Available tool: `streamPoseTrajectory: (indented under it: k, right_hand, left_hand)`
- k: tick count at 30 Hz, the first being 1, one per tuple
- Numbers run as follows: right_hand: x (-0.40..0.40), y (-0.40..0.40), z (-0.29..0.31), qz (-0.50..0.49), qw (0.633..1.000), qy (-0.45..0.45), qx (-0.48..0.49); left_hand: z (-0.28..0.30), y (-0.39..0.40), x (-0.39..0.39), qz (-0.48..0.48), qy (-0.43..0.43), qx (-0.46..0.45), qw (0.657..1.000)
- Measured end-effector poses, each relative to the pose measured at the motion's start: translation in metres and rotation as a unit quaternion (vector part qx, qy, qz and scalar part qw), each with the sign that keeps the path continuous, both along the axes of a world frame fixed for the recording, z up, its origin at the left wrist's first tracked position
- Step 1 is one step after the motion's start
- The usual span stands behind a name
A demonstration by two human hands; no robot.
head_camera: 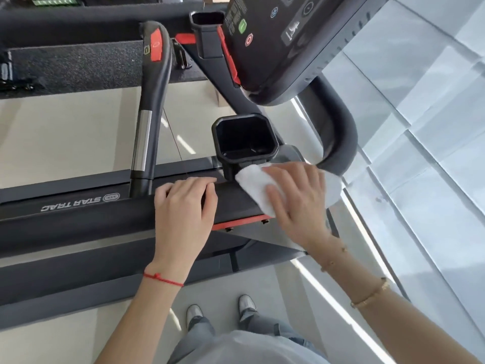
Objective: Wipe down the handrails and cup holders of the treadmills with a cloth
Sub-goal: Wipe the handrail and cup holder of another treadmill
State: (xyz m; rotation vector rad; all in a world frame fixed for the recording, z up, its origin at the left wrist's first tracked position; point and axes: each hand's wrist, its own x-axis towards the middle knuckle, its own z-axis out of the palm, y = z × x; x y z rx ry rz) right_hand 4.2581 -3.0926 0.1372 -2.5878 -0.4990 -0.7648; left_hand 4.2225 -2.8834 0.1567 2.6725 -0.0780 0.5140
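White cloth [258,191] lies under my right hand [294,198], fingers flat, pressed on the black handrail [78,219] just below the near cup holder [245,139]. My left hand [183,206] rests open beside it. The treadmill deck reads "STAR TRAC" [70,203].

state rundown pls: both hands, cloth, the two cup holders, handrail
left hand: resting on the handrail, fingers bent over its top, holding nothing
right hand: flat, pressing the cloth
white cloth: crumpled, pressed on the handrail beside the near cup holder
near cup holder: empty
far cup holder: looks empty
handrail: bare black padding
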Motion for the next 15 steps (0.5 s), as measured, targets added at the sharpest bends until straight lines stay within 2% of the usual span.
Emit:
streamPoseTrajectory:
  k: [4,7,15]
  right_hand:
    - [0.004,0.002,0.006,0.048,0.997,-0.006,-0.057]
    - [0.013,-0.006,0.017,0.030,0.999,0.009,-0.037]
    - [0.009,0.052,0.025,0.079,0.988,-0.029,-0.126]
  left_hand:
    - [-0.001,0.004,-0.001,0.005,-0.006,0.001,1.000]
    - [-0.002,0.010,-0.005,0.022,-0.009,-0.007,1.000]
    - [-0.004,0.050,-0.019,0.044,-0.022,0.011,0.999]
